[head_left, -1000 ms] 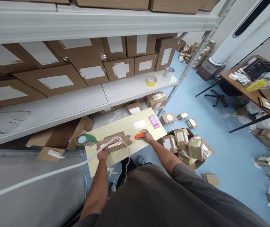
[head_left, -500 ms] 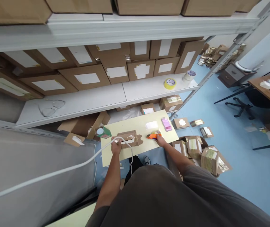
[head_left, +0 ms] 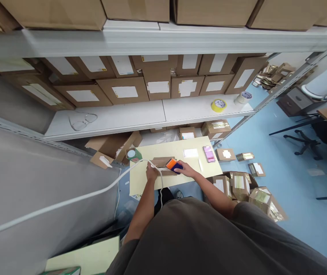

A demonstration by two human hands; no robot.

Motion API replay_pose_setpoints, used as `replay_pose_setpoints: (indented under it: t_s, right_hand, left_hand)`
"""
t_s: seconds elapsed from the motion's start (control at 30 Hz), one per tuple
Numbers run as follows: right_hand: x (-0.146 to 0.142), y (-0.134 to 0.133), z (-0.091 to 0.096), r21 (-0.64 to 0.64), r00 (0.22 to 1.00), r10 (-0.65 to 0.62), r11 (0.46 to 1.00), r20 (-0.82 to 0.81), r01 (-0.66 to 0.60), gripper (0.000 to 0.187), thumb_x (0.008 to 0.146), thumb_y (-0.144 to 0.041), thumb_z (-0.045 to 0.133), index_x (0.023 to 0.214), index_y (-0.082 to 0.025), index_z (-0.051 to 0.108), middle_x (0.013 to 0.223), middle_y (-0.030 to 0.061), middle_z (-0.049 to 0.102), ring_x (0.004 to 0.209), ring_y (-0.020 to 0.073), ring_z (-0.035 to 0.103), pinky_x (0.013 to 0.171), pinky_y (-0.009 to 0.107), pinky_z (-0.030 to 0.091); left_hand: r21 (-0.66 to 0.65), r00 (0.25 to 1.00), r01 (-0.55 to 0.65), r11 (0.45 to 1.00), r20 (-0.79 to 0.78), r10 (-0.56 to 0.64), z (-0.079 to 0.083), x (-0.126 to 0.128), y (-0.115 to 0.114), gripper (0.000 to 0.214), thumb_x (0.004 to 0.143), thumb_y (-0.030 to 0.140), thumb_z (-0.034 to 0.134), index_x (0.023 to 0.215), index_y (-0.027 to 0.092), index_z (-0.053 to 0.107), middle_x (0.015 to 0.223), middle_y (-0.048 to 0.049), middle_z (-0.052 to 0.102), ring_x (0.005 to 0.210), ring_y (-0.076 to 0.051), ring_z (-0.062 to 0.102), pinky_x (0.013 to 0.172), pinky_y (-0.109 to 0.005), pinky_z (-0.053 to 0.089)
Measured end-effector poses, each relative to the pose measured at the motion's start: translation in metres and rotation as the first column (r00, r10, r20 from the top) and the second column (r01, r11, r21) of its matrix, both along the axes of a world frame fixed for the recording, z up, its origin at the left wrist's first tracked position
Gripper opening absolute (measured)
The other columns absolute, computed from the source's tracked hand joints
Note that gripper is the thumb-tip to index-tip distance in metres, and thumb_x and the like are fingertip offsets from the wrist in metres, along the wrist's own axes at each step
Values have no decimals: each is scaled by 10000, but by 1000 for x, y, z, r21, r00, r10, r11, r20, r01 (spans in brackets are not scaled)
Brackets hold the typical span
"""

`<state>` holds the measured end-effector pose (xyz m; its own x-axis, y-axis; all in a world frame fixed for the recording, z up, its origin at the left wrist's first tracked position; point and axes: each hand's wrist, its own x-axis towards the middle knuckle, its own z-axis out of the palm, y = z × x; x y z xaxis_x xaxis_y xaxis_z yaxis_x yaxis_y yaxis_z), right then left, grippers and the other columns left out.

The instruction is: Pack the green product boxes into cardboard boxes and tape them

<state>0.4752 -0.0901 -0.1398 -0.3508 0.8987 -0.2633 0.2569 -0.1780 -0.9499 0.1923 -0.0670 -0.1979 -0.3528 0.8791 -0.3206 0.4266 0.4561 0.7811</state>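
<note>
On the carton (head_left: 163,162), your left hand (head_left: 152,174) rests, grasp unclear; right hand (head_left: 186,170) clasps the tool (head_left: 173,165). Light, floppy: pin its edge.

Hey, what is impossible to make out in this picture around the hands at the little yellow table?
In the head view:
the cardboard piece is partly covered by the left hand and the orange-and-blue tool in the right hand;
the left hand's grip is too small to tell;
the pink item is pixelated;
the shelf box labels are too small to read.
</note>
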Motion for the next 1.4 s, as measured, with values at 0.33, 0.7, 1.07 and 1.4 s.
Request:
replay_pose_setpoints:
  t_s: [0.33, 0.7, 1.07, 1.4]
  right_hand:
    - [-16, 17, -20, -28, 998, 60, 998, 31, -59, 597, 840, -743, 816, 1140, -242, 693, 1072, 36, 715, 1048, 286, 677, 986, 427, 535]
    - [-23, 16, -28, 46, 999, 41, 998, 24, -42, 580, 862, -744, 782, 1151, -246, 705, 1114, 56, 740, 1068, 304, 695, 1012, 444, 541]
    - [-22, 20, -30, 33, 999, 26, 999, 38, -27, 569, 859, -739, 785, 1129, -242, 718, 1086, 57, 752, 1065, 310, 693, 1017, 469, 546]
    - [-23, 22, -10, 117, 973, 88, 986, 214, -115, 534, 852, -703, 817, 1104, -235, 762, 1024, 57, 775, 966, 304, 717, 908, 429, 562]
  left_hand:
    - [306, 984, 157, 939, -127, -123, 0, -5, -22, 781, 875, 457, 827, 1521, 120, 548, 1683, -301, 481, 1602, -483, 407, 1269, -580, 404]
    - [567, 843, 507, 649, -484, -236, 56, 18, -52, 264, 1057, 297, 646, 1296, 250, 748, 1415, -174, 724, 1341, -347, 690, 1169, -552, 559]
    - [497, 818, 555, 667, -474, -328, 65, 23, -45, 258, 1018, 224, 634, 1241, 252, 761, 1573, -156, 648, 1479, -355, 596, 1226, -593, 514]
    - [395, 974, -167, 904, 209, 88, 80, -1, -18, 322, 937, 503, 731, 977, 200, 836, 1038, -142, 837, 1051, -329, 766, 1001, -509, 624]
